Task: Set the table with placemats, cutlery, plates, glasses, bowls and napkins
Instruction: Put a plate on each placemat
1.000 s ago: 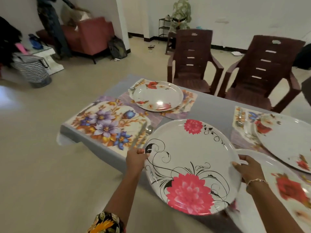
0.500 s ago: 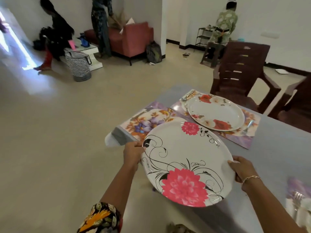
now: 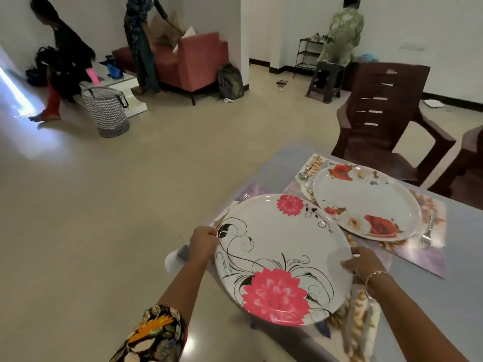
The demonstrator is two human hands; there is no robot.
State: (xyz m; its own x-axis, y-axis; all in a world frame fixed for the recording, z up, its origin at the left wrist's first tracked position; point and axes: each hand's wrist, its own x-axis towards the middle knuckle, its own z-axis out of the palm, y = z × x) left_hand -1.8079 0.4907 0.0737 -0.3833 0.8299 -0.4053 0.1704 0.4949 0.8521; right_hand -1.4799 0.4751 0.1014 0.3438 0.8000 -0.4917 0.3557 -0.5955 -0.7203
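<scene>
A large white plate (image 3: 282,246) with pink flowers and black swirls hangs over the near corner of the grey table (image 3: 460,246). My left hand (image 3: 203,242) grips its left rim and my right hand (image 3: 362,262) grips its right rim. The plate covers most of a floral placemat (image 3: 362,312), whose edge shows below and to the right. Beyond it a second white plate with red flowers (image 3: 366,202) lies on another placemat (image 3: 423,252). Spoons (image 3: 307,173) rest at that mat's far left and a fork (image 3: 427,232) at its right.
Two dark brown plastic chairs (image 3: 384,121) stand at the table's far side. To the left is open beige floor (image 3: 109,205). Far off are a striped basket (image 3: 107,111), a red sofa (image 3: 193,64), a backpack and three people.
The view swung left and the plate moved with my hands toward the table's near corner, lower over the floral placemat. Both hands keep their grip on its rim.
</scene>
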